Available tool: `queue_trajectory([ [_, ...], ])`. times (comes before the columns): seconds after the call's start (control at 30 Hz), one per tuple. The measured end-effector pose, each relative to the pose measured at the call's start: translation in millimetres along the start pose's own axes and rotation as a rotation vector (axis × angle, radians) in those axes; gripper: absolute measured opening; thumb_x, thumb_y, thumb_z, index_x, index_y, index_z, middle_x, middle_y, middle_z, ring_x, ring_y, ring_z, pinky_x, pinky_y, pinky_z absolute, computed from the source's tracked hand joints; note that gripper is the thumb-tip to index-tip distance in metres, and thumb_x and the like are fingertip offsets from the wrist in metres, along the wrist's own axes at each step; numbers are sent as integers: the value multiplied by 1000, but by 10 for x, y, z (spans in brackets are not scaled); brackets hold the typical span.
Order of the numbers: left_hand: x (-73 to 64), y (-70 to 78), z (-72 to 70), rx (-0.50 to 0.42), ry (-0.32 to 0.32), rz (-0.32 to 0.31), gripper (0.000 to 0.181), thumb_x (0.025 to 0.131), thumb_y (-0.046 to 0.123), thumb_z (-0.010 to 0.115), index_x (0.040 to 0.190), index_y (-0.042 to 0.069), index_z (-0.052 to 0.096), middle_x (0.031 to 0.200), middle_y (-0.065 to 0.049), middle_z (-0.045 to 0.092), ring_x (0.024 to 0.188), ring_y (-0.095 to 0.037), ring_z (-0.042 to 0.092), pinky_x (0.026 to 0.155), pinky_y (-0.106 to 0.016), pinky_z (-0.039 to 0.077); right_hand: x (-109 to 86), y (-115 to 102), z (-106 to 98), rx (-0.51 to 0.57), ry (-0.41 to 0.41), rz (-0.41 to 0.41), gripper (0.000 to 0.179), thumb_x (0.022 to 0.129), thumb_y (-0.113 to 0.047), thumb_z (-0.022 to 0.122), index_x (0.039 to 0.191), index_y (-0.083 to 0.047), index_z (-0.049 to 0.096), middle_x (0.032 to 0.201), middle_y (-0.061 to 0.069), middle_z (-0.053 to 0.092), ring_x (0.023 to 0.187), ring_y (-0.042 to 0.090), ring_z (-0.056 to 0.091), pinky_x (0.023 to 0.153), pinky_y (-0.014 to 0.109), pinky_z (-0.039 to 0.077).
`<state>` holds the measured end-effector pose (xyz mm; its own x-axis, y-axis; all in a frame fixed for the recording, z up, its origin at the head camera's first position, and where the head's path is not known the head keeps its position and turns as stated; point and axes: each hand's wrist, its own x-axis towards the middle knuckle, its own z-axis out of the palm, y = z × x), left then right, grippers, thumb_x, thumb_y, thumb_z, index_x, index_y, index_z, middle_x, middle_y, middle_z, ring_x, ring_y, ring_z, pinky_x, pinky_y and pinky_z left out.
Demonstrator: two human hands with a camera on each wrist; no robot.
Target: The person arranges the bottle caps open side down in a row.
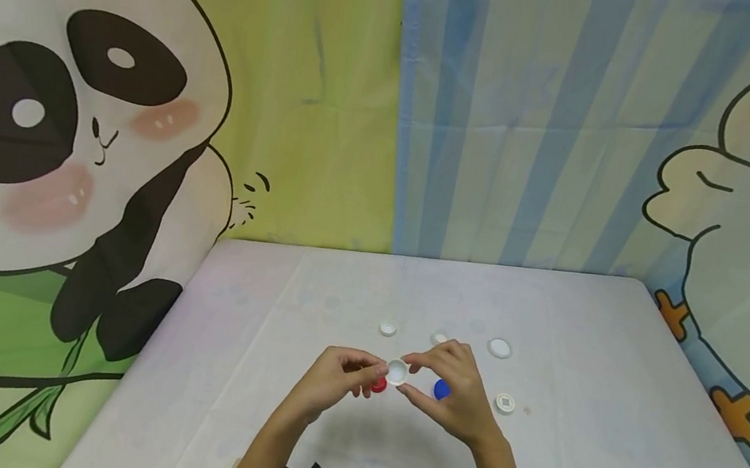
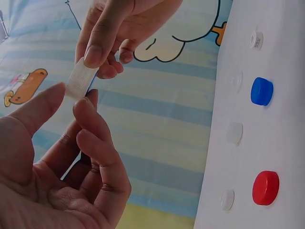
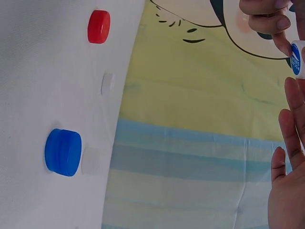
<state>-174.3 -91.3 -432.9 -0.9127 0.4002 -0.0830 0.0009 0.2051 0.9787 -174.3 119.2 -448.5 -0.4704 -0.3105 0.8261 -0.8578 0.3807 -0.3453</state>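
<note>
Head frame: table (image 1: 244, 344) at lower centre, curtain (image 1: 336, 101) behind it across the top. Held bottle cap (image 1: 397, 371) above table, between left hand (image 1: 342, 377) on the left and right hand (image 1: 452, 393) on the right. Beyond the hands, on table: rear left cap (image 1: 387, 329), rear middle cap (image 1: 437, 339) partly behind right hand, rear right cap (image 1: 499, 348). Nearer row: front left cap (image 1: 380, 385) partly behind left hand, front middle cap (image 1: 442, 390) partly behind right hand, front right cap (image 1: 505, 403) right of that hand.
</note>
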Motion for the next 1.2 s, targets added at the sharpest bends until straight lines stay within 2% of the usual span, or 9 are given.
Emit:
queue_trajectory([
  [0.47, 29, -57, 10, 11, 0, -15, 31, 80, 39, 65, 89, 10, 70, 74, -2, 64, 62, -15, 56, 57, -25, 46, -19, 6, 15, -12, -7, -13, 28, 70, -25, 76, 94, -14, 67, 79, -6, 63, 79, 9, 47, 77, 27, 32],
  [0.63, 23, -55, 31, 24, 33, 7, 28, 80, 35, 66, 89, 10, 71, 72, 0, 64, 61, -13, 56, 55, -24, 44, -38, 11, 22, -15, -13, -6, 29, 70, -25, 76, 95, -14, 68, 79, -5, 64, 80, 8, 47, 77, 26, 32],
  [0.8, -32, 35, 65, 74, 83, 66, 20, 82, 26, 65, 91, 9, 71, 74, -1, 64, 64, -12, 56, 58, -28, 46, -85, 18, 17, -6, -44, 59, 36, 70, -24, 76, 103, -12, 66, 84, -8, 63, 83, 8, 47, 79, 27, 33],
  [0.87, -73, 102, 79, 103, 110, 123, 19, 82, 22, 65, 92, 7, 70, 76, -3, 64, 65, -11, 57, 59, -29, 47, -108, 16, 11, 5, -59, 107, 39, 71, -24, 76, 107, -13, 64, 86, -9, 63, 85, 8, 47, 80, 28, 33],
  [0.97, -76, 84, 95, 195, 176, 239, 16, 81, 20, 66, 91, 9, 70, 75, -1, 63, 63, -9, 56, 57, -26, 47, -136, 8, 1, 27, -81, 204, 37, 73, -21, 74, 109, -16, 63, 85, -10, 62, 87, 7, 48, 80, 29, 34],
  [1.1, -30, -39, 103, 337, 271, 439, 14, 78, 23, 69, 90, 16, 70, 74, 8, 60, 59, -5, 51, 52, -20, 45, -148, -7, -4, 57, -116, 333, 24, 80, -18, 67, 104, -21, 65, 86, -13, 60, 87, 6, 50, 77, 30, 37],
  [1.2, -22, -76, 105, 414, 295, 610, 16, 78, 25, 69, 91, 17, 70, 77, 10, 59, 59, -2, 49, 52, -16, 43, -147, -18, -3, 78, -141, 393, 16, 84, -18, 63, 99, -22, 66, 88, -14, 61, 86, 5, 51, 76, 31, 39],
])
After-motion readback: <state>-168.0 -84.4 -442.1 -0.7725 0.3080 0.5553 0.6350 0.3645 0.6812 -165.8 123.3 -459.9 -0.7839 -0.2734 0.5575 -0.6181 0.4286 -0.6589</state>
